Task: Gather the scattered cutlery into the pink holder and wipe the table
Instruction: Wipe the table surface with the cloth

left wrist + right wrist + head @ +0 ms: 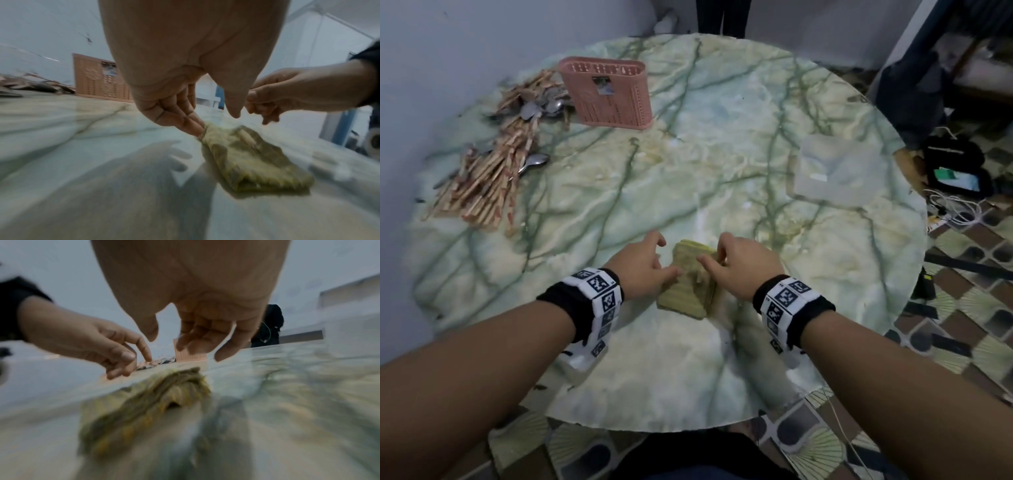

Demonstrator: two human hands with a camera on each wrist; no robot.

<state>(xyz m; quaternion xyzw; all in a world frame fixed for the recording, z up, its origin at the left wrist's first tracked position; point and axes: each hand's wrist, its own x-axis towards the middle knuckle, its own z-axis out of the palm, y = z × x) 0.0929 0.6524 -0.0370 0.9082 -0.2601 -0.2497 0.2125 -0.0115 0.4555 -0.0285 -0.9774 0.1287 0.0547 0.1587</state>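
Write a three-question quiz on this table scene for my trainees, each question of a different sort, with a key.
1. True or false: the pink holder already holds the cutlery.
2. The spoons and wrapped chopsticks lie to which side of the holder: A left, B right?
3. Fill in: the left hand and right hand are at a folded yellow-green ____ on the table.

Key: 1 false; 2 A; 3 cloth.
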